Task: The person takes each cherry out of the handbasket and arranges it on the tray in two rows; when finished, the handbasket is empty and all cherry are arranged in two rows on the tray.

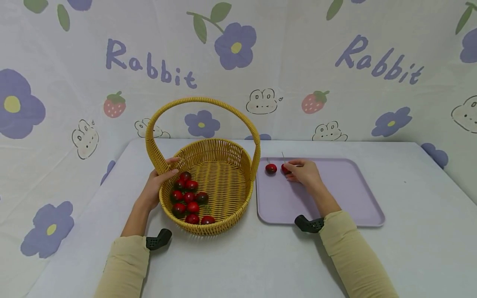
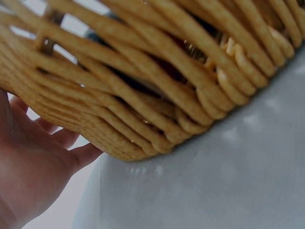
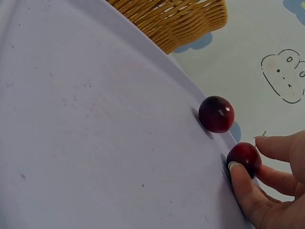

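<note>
Right hand (image 1: pixel 303 171) pinching a cherry (image 3: pixel 246 156) between thumb and fingers at the tray's far edge.
A second cherry (image 1: pixel 271 169) sits just beside it, near the far left corner; the lavender tray (image 1: pixel 335 194) spreads nearer and rightward. Its left edge lies close by the wicker basket (image 1: pixel 229 186), whose left rim the left hand (image 1: pixel 152 188) grips; inside, piled cherries (image 1: pixel 189 197) crowd the left and near side, woven floor showing rightward.
</note>
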Available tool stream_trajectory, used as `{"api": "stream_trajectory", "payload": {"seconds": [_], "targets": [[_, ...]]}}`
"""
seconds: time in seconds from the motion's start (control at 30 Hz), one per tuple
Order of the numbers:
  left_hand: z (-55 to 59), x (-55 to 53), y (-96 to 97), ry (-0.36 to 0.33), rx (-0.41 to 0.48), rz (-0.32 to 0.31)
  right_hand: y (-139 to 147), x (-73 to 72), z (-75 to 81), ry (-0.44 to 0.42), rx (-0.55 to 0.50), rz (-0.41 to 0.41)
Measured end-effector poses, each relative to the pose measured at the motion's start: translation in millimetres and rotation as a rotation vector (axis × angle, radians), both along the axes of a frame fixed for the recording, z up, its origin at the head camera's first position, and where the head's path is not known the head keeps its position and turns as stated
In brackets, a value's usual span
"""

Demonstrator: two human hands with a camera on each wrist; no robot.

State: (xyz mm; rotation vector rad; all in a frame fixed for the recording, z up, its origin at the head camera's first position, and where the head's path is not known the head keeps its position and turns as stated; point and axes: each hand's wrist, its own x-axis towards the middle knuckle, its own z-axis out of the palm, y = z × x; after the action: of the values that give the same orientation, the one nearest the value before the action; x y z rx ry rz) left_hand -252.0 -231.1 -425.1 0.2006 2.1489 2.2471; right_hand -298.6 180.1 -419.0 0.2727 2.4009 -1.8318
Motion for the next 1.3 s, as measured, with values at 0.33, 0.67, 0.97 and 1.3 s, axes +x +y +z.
{"api": "stream_trajectory", "payload": {"seconds": [0.33, 0.67, 0.97, 1.3], "targets": [[-0.6, -0.2, -0.5, 0.009, 0.003, -0.003, 5, -2.0, -0.1, -0.016, -0.043, -0.002], [0.7, 0.6, -0.3, 0.016, 0.001, -0.012, 25, 1.5, 19.0, -0.028, -0.039, 0.014], [3.3, 1.8, 0.4, -0.003, -0.006, -0.007, 37, 6.2, 34.2, -0.009, -0.040, -0.012], [2.0, 0.7, 0.3, -0.001, 0.000, -0.007, 36, 19.4, 61.7, 0.130, -0.261, 0.065]]}}
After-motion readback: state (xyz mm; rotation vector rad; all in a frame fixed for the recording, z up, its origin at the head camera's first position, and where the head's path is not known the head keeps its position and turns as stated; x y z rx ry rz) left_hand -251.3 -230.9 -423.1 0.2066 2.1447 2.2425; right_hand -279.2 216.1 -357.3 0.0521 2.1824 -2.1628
